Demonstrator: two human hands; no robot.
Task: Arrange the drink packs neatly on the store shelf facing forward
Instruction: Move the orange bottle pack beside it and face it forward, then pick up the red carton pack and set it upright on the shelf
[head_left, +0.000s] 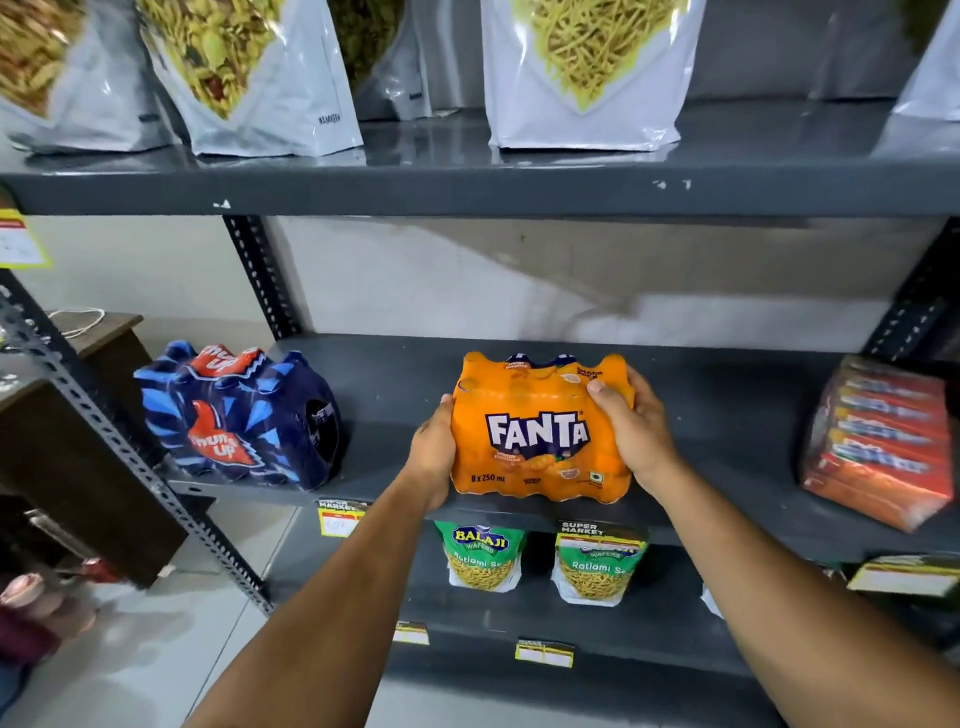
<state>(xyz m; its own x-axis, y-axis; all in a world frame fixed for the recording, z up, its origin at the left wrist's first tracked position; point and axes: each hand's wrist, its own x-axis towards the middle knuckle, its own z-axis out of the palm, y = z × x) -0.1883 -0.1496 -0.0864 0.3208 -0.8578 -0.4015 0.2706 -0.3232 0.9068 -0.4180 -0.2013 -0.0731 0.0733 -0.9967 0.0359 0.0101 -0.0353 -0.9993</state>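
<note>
An orange Fanta pack (537, 431) stands at the front edge of the grey middle shelf (395, 395), its logo facing me. My left hand (434, 449) grips its left side, and my right hand (631, 426) grips its upper right side with the thumb on the front. A dark blue Thums Up pack (236, 415) sits at the shelf's left end, turned slightly to the right. At the right end a red-orange drink pack (880, 447) lies tilted, with its label turned sideways.
White snack pouches (582, 73) stand on the upper shelf. Green Balaji snack bags (485, 558) and price tags hang along the lower shelf. A perforated metal upright (119, 436) and a brown cabinet (62, 457) are at the left.
</note>
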